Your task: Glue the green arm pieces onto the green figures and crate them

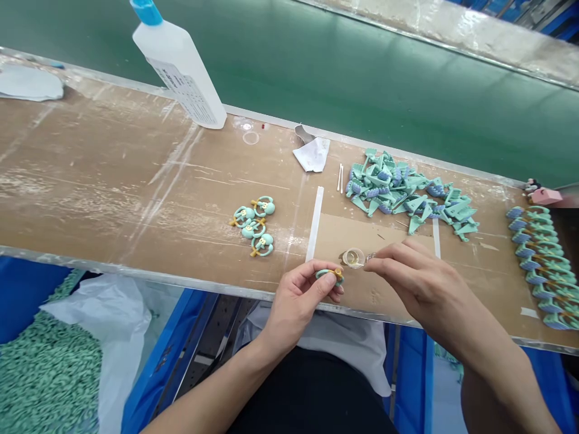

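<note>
Head camera: a long brown worktop, its covering scuffed and whitish with scratches, crosses the scene. Below its left part is a blue, smooth-walled bin, filled with many small green pieces and partly covered by a thin, milky plastic sheet. On the worktop stands a tall white plastic bottle with a blue cap and a printed label. To the right lies a loose heap of angular mint-green and violet parts. The right hand has its fingertips pinched together, seemingly on a thin pale stick, which reaches a small round transparent cup containing a little yellowish liquid. The left hand grasps a curved mint-green and yellow figure between thumb and fingers, near the front edge, just beside this cup.
</note>
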Demonstrator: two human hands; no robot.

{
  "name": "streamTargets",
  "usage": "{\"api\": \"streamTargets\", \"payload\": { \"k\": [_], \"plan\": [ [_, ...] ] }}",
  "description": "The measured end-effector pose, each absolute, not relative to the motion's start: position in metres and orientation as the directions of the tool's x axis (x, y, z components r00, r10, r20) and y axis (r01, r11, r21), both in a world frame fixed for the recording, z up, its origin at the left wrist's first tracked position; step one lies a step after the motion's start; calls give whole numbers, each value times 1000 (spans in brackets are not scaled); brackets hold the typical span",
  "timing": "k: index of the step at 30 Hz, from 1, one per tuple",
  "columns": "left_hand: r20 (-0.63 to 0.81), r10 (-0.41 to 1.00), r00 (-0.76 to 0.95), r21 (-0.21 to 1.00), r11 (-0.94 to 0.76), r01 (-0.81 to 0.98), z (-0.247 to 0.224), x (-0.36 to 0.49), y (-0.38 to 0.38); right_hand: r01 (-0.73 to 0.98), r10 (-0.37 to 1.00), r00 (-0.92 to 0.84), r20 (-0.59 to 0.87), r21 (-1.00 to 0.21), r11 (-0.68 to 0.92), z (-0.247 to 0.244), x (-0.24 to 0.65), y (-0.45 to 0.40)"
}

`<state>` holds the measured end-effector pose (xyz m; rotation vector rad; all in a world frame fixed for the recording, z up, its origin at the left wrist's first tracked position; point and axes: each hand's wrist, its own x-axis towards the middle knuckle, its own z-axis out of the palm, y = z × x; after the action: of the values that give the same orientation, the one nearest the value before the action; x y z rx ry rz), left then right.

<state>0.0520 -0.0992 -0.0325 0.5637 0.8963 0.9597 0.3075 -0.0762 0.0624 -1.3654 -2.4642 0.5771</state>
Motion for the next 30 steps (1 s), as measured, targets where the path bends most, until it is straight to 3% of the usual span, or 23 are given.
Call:
{"api": "streamTargets", "payload": {
  "k": [4, 7, 11, 15, 24, 30],
  "plan": [
    [-379, 888, 261, 767, 459, -448, -29, 53, -101, 727, 911, -394, 121, -566, 390, 63, 309, -83],
    [-357, 905, 230, 801, 424, -423, -27, 56, -103, 727, 972, -109, 207, -650, 220, 60, 303, -99],
    [-312, 925, 217, 849, 374, -373, -24, 60, -103, 616, 974, 160, 161, -787, 29, 48, 287, -120],
    [-268, 936, 230, 871, 337, -358, -21, 62, -102, 536, 981, 151, 122, -844, 22, 39, 278, -126],
    [-237, 944, 231, 880, 309, -360, -18, 61, -104, 543, 985, 33, 172, -830, 127, 50, 270, -116],
    [-195, 972, 133, 953, 220, -207, -16, 61, -105, 614, 977, 35, 210, -776, 145, 54, 265, -119]
  ]
}}
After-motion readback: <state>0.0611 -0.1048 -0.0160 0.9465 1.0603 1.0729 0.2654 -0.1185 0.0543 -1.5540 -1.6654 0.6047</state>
